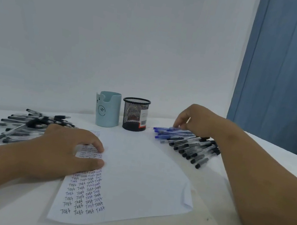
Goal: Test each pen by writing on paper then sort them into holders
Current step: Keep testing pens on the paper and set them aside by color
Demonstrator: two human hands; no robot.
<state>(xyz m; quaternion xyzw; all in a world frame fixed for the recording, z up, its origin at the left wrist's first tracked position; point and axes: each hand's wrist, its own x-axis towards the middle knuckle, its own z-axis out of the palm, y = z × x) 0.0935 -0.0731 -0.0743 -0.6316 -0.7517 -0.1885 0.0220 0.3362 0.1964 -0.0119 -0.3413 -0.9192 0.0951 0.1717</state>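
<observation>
Your left hand (68, 150) lies palm down, low and to your left, fingers spread and a little bent, fingertips (100, 148) and thumb pressing flat. Its forearm runs in from the lower left edge. Your right arm stretches forward from the lower right corner, forearm bare, wrist bent down. Your right hand (194, 119) hangs knuckles up, fingers curled downward, their tips touching what lies beneath; whether they pinch anything cannot be told.

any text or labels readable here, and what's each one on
"Test": handwritten over and over in columns on the paper, in black and some blue-purple ink.
Small scribbles near the paper's top: too blurred to read.
Sticker with barcode on the black mesh holder: print too small to read.
Light blue holder: only a drawn face, no words.
</observation>
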